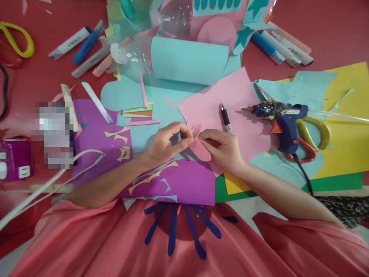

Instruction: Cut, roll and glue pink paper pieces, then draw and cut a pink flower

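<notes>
Between my two hands is a small pink paper cutout (202, 150) with rounded lobes, pinched at its middle. My left hand (168, 141) grips its left side between thumb and forefinger. From the other side, my right hand (223, 148) pinches the same cutout, its fingers curled together. Under and behind the hands lie a large pink paper sheet (209, 98) and light blue paper (173, 100). A black and silver pen (225, 115) rests on the pink sheet just beyond my right hand. Thin rolled pink paper sticks (143, 90) lie beyond my left hand.
A blue glue gun (290, 127) lies at right over yellow-and-red scissors (315, 132). A plastic bottle wrapped in blue paper (188, 59) lies at the back. Several markers (89, 42) flank it. Purple paper (173, 184) with yellow scraps is in front; a white cable (54, 179) crosses the left.
</notes>
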A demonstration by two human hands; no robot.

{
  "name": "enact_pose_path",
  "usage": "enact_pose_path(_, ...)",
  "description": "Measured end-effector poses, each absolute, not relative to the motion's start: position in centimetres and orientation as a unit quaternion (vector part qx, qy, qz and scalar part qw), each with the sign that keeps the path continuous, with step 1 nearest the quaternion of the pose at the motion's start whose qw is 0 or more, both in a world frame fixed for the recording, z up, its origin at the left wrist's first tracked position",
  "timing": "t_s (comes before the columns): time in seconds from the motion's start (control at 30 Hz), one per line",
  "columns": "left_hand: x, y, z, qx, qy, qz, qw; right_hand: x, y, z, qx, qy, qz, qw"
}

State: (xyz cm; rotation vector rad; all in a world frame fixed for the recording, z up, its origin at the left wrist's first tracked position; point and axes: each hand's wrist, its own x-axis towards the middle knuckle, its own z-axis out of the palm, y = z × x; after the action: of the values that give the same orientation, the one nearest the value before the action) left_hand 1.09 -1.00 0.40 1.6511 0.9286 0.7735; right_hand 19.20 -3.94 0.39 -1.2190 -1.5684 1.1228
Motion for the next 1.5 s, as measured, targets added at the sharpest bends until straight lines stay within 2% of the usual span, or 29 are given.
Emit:
enact_pose_path(0.3, 1.13, -0.97, 0.39, 0.7, 0.384, 0.336, 0.5, 19.31, -3.97, 0.56, -0.463, -0.647, 0.458, 0.397)
enact_pose_path(0.73, 0.94, -1.49, 0.66, 0.8, 0.357, 0.302, 0.376, 19.14, -4.1, 0.56, -0.466, -0.648, 0.463, 0.385)
enact_pose_path(0.9, 1.05, -1.33, 0.59, 0.776, 0.382, 0.318, 0.387, 19.06, -4.06, 0.67, -0.465, -0.619, 0.497, 0.393)
enact_pose_path(1.1, 0.96, -0.91, 0.41, 0.762, 0.421, 0.329, 0.366, 19.3, -3.88, 1.11, -0.444, -0.521, 0.62, 0.384)
enact_pose_path(1.27, 0.88, -0.92, 0.33, 0.731, 0.436, 0.341, 0.399, 19.13, -3.75, 1.13, -0.485, -0.511, 0.618, 0.349)
enact_pose_path(1.5, 0.64, -0.93, 0.27, 0.729, 0.4, 0.332, 0.444, 19.17, -3.5, 1.29, -0.466, -0.479, 0.65, 0.361)
